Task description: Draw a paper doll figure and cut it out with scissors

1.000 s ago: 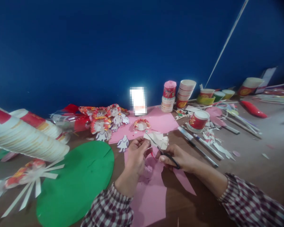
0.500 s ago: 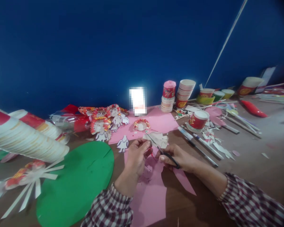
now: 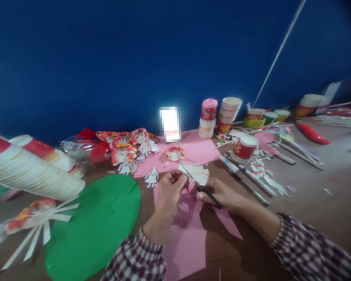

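Observation:
My right hand (image 3: 215, 193) grips black-handled scissors (image 3: 209, 196), their blades pointing up and left past my left fingertips. My left hand (image 3: 171, 193) is closed in a pinch close to the blades, on a small piece of paper mostly hidden by the fingers; a bit of red shows below them. Behind the blades is a cream-white paper piece (image 3: 200, 173) with an irregular edge; whether it touches my hands I cannot tell. Pink paper (image 3: 187, 242) with drawn lines lies beneath both hands. Left of my left hand rests a white paper cutout of a figure's body (image 3: 151, 177).
A ring-shaped paper craft (image 3: 174, 153) lies on a pink sheet (image 3: 199, 145), beside decorated paper figures (image 3: 124, 150). At left are a green oval sheet (image 3: 96, 226) and stacked paper cups (image 3: 38, 171). Pens (image 3: 251, 187), a red cup (image 3: 245, 147) and paper scraps lie right.
The white paper piece shows slightly farther right behind the scissors. Both hands keep nearly the same place and hold, with the left fingers shifted a little.

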A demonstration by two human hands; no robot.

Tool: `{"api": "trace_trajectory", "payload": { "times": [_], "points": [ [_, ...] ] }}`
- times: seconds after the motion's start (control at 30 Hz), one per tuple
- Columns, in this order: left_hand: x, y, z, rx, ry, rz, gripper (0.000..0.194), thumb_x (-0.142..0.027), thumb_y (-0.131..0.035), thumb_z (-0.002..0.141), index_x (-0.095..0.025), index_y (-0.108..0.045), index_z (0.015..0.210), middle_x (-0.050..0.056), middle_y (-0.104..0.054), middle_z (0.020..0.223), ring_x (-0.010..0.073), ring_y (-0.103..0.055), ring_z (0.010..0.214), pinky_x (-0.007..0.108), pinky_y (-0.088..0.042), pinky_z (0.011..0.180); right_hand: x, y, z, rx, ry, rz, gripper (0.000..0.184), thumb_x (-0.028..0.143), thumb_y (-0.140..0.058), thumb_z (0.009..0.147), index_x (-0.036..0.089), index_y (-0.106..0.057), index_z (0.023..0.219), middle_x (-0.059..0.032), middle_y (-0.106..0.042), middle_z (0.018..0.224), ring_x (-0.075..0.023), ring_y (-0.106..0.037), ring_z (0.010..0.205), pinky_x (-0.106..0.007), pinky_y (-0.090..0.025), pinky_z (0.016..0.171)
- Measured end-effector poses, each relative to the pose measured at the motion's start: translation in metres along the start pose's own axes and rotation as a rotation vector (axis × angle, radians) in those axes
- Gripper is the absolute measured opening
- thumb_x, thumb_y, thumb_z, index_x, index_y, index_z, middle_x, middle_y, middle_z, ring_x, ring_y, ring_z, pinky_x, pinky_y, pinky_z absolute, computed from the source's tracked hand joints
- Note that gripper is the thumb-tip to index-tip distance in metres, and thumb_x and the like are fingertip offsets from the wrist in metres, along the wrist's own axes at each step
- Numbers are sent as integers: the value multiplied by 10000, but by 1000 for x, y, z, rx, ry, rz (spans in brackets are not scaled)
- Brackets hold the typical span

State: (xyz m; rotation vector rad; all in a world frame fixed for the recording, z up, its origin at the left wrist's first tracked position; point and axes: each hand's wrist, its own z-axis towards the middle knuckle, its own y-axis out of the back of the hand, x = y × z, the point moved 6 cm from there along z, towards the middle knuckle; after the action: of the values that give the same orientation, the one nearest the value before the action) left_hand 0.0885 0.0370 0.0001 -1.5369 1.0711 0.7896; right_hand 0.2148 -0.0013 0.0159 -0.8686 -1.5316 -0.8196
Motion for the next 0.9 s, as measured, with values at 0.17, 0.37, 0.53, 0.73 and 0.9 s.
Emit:
{"api": "trace_trajectory", "payload": {
  "times": [0.17, 0.37, 0.53, 0.73, 0.9],
  "points": [
    [0, 1, 2, 43, -27, 17, 223, -211, -720, 626, -136, -588, 791, 3, -614, 687, 94, -575, 620, 232, -456, 631, 4, 1, 0, -8, 35, -18, 415, 528, -625, 734, 121, -546, 738, 64, -374, 543, -60, -316, 478, -192, -226, 434],
    [0, 2, 3, 55, -42, 11, 217, -209, -715, 642, -141, -585, 803, 4, -614, 687, 99, -582, 630, 242, -465, 654, 6, 0, 1, -32, 23, -40, 441, 561, -615, 723, 132, -524, 679, 72, -341, 510, -56, -289, 457, -197, -194, 424],
    [0, 1, 2, 31, -12, -22, 225, -209, -727, 630, -147, -578, 787, -4, -603, 682, 94, -577, 626, 249, -470, 673, 5, -1, 0, -54, 22, -3, 451, 568, -623, 712, 127, -528, 689, 69, -352, 517, -56, -299, 462, -196, -197, 425],
    [0, -5, -6, -20, 23, -93, 263, -207, -733, 622, -144, -570, 818, 2, -611, 732, 93, -584, 671, 247, -465, 706, 1, -2, 0, -78, 11, 26, 459, 555, -633, 712, 104, -587, 777, 57, -389, 539, -52, -306, 455, -193, -181, 418],
    [2, -10, -9, -31, 53, -175, 284, -211, -740, 603, -153, -549, 806, -9, -605, 693, 97, -585, 640, 249, -460, 679, -2, -1, 0, -133, 5, 21, 475, 543, -634, 721, 81, -612, 829, 57, -401, 515, -54, -317, 446, -190, -192, 415]
  ]
}}
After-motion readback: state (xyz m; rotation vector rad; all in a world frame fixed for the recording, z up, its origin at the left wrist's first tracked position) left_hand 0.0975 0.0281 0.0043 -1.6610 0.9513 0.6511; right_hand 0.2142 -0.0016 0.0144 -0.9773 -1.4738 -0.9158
